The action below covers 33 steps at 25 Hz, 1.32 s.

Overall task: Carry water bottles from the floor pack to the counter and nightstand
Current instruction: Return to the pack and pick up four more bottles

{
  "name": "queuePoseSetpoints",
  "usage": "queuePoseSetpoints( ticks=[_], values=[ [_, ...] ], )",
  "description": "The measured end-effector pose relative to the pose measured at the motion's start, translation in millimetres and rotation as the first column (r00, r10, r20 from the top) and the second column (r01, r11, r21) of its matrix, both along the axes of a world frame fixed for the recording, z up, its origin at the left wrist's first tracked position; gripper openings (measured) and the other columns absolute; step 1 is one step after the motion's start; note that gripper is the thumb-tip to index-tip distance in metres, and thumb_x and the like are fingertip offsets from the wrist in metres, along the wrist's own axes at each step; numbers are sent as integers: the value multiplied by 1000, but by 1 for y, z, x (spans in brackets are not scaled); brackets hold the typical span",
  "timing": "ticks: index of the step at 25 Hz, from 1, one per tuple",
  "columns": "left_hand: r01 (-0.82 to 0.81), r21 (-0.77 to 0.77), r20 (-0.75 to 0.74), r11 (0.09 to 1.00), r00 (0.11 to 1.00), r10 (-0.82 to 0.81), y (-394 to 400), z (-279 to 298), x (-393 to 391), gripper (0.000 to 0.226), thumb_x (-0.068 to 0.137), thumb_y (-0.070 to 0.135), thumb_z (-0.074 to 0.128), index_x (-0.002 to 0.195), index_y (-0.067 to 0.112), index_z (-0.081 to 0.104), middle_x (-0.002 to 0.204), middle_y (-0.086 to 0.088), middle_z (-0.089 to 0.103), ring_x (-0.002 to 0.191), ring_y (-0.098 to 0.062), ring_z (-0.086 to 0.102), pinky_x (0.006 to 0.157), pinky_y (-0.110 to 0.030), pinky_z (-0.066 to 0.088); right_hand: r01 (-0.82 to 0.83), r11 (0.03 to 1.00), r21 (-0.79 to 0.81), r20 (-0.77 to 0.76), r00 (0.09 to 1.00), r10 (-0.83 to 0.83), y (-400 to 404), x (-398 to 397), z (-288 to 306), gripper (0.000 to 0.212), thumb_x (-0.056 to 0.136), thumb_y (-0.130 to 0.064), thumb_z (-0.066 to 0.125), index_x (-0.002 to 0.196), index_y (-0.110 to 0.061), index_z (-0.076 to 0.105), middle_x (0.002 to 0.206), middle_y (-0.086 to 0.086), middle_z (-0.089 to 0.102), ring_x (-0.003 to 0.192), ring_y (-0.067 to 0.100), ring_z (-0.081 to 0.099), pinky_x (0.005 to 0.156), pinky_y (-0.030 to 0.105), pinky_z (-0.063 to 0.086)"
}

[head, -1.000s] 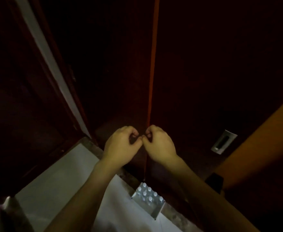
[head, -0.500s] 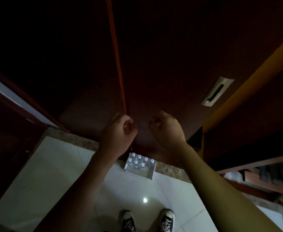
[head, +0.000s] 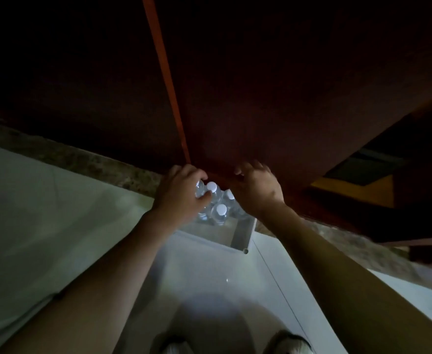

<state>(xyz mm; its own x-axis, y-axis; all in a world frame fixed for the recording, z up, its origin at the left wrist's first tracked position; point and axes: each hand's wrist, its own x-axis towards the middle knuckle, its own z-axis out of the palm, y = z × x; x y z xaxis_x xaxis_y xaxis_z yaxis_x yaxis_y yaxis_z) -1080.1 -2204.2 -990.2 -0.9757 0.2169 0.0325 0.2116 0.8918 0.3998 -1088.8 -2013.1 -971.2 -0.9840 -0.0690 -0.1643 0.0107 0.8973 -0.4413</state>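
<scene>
The pack [head: 238, 232] sits on the pale floor [head: 56, 226], hard against the speckled stone strip [head: 87, 159] that runs along the foot of the dark wooden doors [head: 261, 85]. Its bottles [head: 220, 213] stand upright with white caps, crowded into the pack's far end; the near end shows bare wall and a pale corner. Both hands are down over that far end. The left hand [head: 181, 198] covers the pack's left side, and a bottle with its cap at the hand's inner edge lies directly under its fingers. The right hand [head: 257, 190] is over the pack's right side, just beside another white cap.

The floor is pale tile with a thin joint line running toward the pack's near corner. An orange-lit seam [head: 166, 80] splits the doors above the hands. The room is dim; at the right an opening shows a yellow patch. Two shoes [head: 289, 341] show at the bottom edge.

The left hand's fingers curl over the top of a bottle, thumb pressed against its shoulder, so it grips that bottle. The right hand's fingers are bent downward toward the pack's far rim, their tips blurred and partly hidden; I cannot tell whether they hold anything.
</scene>
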Motion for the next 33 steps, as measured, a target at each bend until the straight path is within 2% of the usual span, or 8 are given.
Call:
queuePoseSetpoints(
  ticks=[4, 7, 12, 16, 20, 24, 29, 33],
  values=[
    [210, -229, 7, 950, 977, -214, -9, -137, -14, 52, 77, 61, 47, 116, 29, 61, 116, 5, 58, 118, -26, 42, 90, -45, 47, -219, 933, 286, 2, 974, 228, 22, 8, -139, 53, 83, -61, 54, 129, -34, 53, 135, 1, 48, 121, 28, 41, 96, 46, 34],
    [229, -320, -138, 919, 949, -285, -25, -169, -18, 42, 83, 59, 47, 107, 28, 63, 105, 0, 61, 108, -27, 45, 75, -40, 47, -283, 884, 373, -118, 930, 348, 14, 16, -178, 57, 77, -69, 50, 121, -35, 58, 122, 7, 50, 109, 30, 47, 87, 49, 37],
    [333, -425, -165, 842, 886, -433, -35, -176, -20, 43, 89, 61, 42, 105, 27, 61, 94, 1, 65, 92, -25, 55, 69, -38, 44, -230, 888, 397, -147, 940, 309, 18, 15, -187, 61, 77, -76, 40, 123, -38, 54, 125, 8, 48, 106, 31, 47, 78, 50, 44],
    [356, -418, -244, 836, 842, -481, -34, -184, -33, 46, 88, 62, 45, 95, 19, 60, 81, -3, 66, 83, -25, 60, 54, -34, 49, -353, 821, 449, -98, 894, 438, 34, 10, -193, 45, 87, -57, 53, 123, -30, 56, 119, 10, 56, 107, 32, 51, 77, 49, 50],
    [397, -452, -295, 799, 778, -554, -37, -188, -34, 47, 87, 61, 52, 83, 15, 58, 70, -3, 66, 76, -24, 63, 42, -31, 47, -360, 862, 356, -74, 909, 410, 39, 5, -188, 55, 86, -53, 59, 126, -17, 51, 113, 10, 62, 99, 29, 59, 59, 39, 56],
    [450, -417, -310, 790, 747, -589, -39, -187, -28, 45, 77, 48, 75, 89, 16, 46, 66, -3, 66, 68, -23, 65, 42, -28, 45, -563, 723, 401, -77, 765, 639, 27, 19, -192, 66, 78, -58, 61, 134, -27, 45, 104, 10, 64, 87, 27, 65, 45, 35, 55],
    [338, -357, -389, 871, 794, -468, -46, -170, -23, 42, 85, 52, 52, 72, 12, 54, 54, -4, 55, 48, -22, 55, 37, -25, 37, -459, 797, 393, -35, 858, 512, -3, 14, -187, 62, 95, -51, 48, 146, -20, 30, 125, 12, 57, 116, 29, 53, 73, 41, 55],
    [284, -355, -415, 891, 806, -422, -51, -142, -18, 47, 83, 53, 49, 69, 10, 59, 50, -4, 55, 48, -22, 56, 36, -27, 38, -456, 810, 368, -66, 856, 512, 5, 17, -181, 49, 97, -50, 44, 129, -13, 47, 114, 13, 65, 105, 29, 60, 71, 38, 52]
  ],
)
